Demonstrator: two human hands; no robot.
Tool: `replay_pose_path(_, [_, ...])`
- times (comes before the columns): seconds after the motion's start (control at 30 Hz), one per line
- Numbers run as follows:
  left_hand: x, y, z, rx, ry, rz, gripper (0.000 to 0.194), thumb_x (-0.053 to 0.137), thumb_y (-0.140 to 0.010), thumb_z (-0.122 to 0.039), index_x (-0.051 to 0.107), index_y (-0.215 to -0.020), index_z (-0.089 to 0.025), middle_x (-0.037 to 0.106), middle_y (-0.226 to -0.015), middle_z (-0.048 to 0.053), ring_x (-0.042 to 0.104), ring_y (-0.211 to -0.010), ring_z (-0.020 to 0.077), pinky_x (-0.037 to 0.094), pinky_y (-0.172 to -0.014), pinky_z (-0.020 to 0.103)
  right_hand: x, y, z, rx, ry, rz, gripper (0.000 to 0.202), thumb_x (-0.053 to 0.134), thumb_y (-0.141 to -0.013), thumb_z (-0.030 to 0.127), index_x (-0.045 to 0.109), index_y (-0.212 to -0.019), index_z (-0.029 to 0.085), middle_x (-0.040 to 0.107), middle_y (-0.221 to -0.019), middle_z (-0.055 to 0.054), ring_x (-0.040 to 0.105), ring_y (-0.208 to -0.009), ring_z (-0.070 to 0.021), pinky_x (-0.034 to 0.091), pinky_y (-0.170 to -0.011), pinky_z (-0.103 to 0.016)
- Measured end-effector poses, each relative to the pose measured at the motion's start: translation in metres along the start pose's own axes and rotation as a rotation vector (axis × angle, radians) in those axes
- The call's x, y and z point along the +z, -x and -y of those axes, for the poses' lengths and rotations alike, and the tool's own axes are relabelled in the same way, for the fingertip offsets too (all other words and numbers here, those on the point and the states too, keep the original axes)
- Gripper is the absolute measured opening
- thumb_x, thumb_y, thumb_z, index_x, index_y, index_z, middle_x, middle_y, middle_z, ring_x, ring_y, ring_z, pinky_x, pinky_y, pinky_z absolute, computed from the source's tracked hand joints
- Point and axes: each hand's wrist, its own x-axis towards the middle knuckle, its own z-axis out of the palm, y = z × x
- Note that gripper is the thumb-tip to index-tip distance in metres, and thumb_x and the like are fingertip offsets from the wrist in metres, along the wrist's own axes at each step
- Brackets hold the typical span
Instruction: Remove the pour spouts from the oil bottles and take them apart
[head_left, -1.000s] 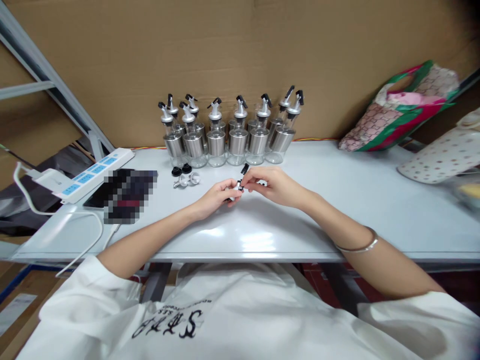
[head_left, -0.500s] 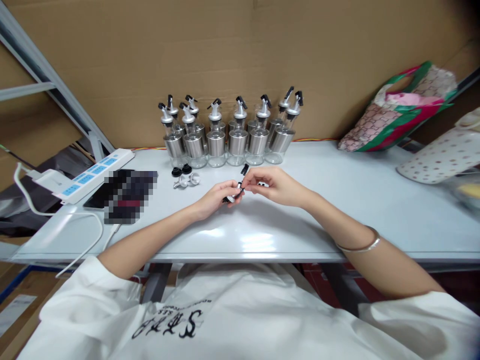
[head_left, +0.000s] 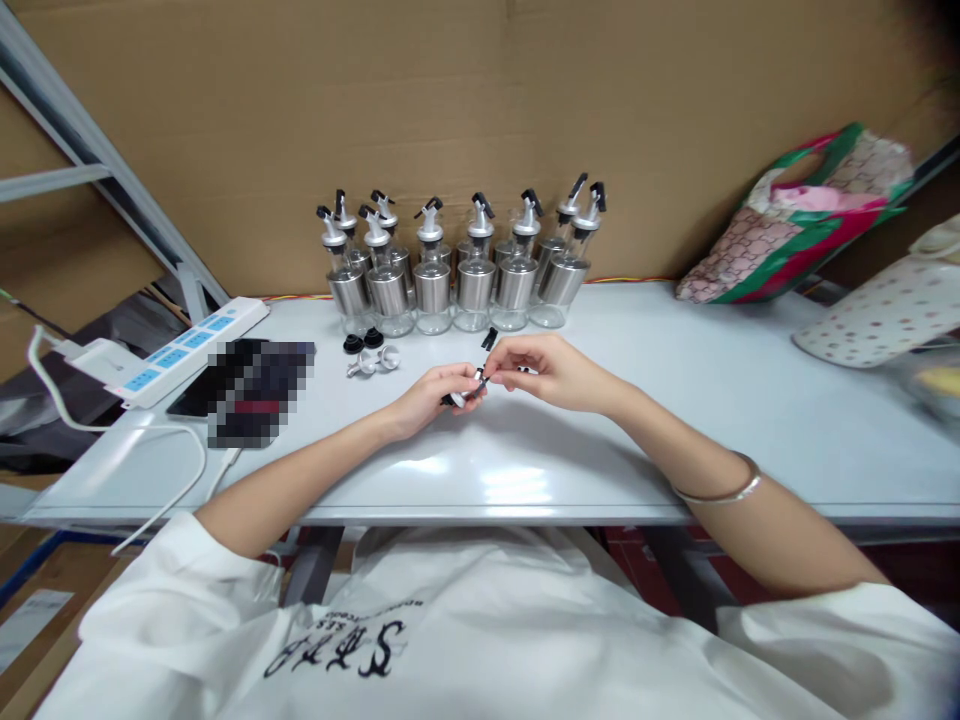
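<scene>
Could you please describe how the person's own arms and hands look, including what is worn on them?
The left hand and right hand wear no gloves. The forearms are bare below loose, white short sleeves. A thin, silver-coloured bangle circles the right forearm; none shows on the left.

Two black stoppers [head_left: 373, 338], two silver spouts [head_left: 389, 357]

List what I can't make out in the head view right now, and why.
Head view:
1. Most of the silver-and-black piece: covered by the left hand.
2. Whether the right hand grips the black bit at its fingertips: too small.
3. Lower parts of the back bottles: behind the front bottles.
4. Far end of the spotted container: cut off by the right edge.
</scene>
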Motion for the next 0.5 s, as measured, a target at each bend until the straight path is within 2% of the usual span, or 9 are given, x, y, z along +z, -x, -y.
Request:
replay_pose_path(0.23, [-0.002, 0.001, 0.002, 0.002, -0.019, 0.007, 0.021, 0.059, -0.072, -0.035, 0.051, -0.069, -0.016, 0.05, -0.063, -0.001, 0.04, -0.058, 0.0099, 0.03, -0.06, 0.024, 0.001, 0.0, -0.001, 0.008, -0.038, 0.005, 0.012, 0.058, -0.08, 0.027, 0.06, -0.079, 0.015, 0.059, -0.064, 0.0, 0.051, -0.057, -0.0109, 0.042, -0.056, -0.024])
replay_pose_path(0.5, [-0.007, -0.003, 0.01, 0.06, -0.15, 0.017, 0.022, 0.063, -0.07, -0.034, 0.051, -0.067, -0.016, 0.05, -0.065, -0.002, 0.04, -0.059, 0.0089, 0.029, -0.059, 0.024, 0.0, 0.0, 0.002, 0.045, -0.084, 0.027, 0.013, 0.061, -0.077, 0.028, 0.062, -0.077, 0.015, 0.067, -0.07, -0.004, 0.057, -0.062, -0.0129, 0.046, -0.059, -0.025])
